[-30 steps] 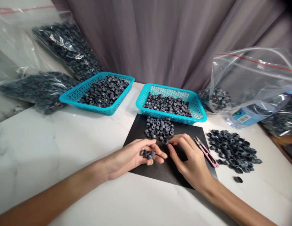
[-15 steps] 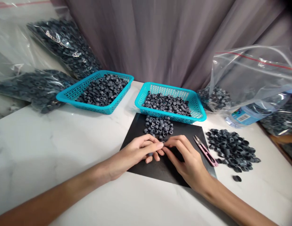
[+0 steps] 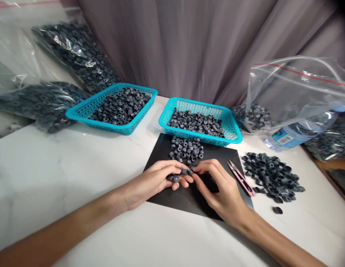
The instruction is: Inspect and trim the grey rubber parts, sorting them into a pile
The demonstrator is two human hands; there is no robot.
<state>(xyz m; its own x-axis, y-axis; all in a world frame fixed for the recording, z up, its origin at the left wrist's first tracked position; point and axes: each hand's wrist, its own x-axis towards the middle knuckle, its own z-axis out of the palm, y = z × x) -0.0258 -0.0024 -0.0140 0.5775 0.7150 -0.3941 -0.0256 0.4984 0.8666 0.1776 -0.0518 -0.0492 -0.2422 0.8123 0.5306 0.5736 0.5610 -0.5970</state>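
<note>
hands [image 3: 158, 180] [image 3: 227, 191], apart a second ago, now nearly meet, left cupping grey pieces [image 3: 176, 178], right pinching one.

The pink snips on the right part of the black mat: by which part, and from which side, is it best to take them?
Probably by the pink handle, from above on the near side: the snips lie flat and slanted, handle toward the person, pointed blades away, and the dark pile sits close on their right.
</note>
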